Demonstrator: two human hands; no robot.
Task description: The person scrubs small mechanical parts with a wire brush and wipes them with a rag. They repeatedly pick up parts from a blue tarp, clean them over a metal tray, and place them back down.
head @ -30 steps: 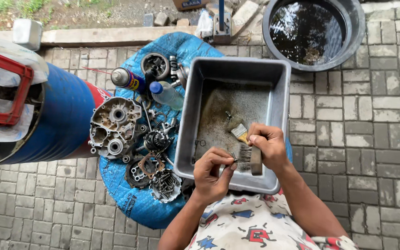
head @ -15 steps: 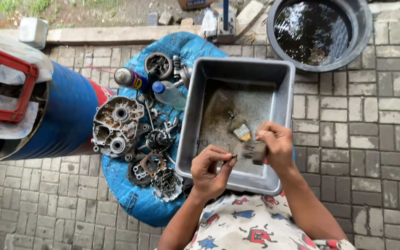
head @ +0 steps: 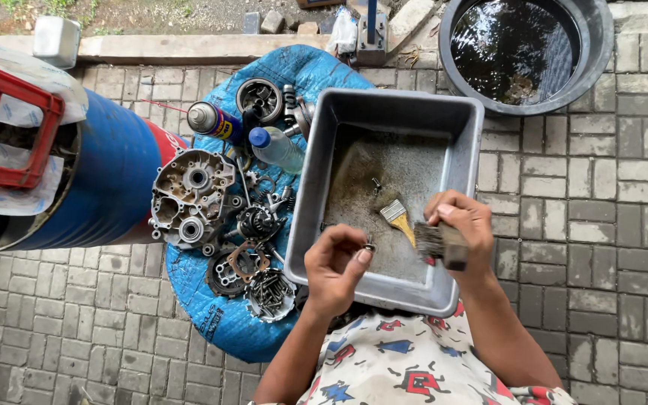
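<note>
While both hands work over the grey metal tray (head: 309,187) at frame centre, the left hand (head: 335,262) has its fingers pinched together on a small metal part (head: 370,246) at the near rim, and the right hand (head: 459,221) is clamped on a wire brush (head: 436,244), bristles toward the part, likely for scrubbing. A paintbrush (head: 397,217) lies loose in the tray. Left of the tray on a blue sack (head: 211,315): engine crankcase (head: 191,195), spray can (head: 215,120), plastic bottle (head: 275,148), bolts. Upper right, a water tub (head: 598,52); nothing blocks the hands.

A grey tray (head: 305,202) sits beside a blue sack (head: 219,322), a blue barrel (head: 106,187), a red crate (head: 9,135) and a black tub (head: 598,45).
</note>
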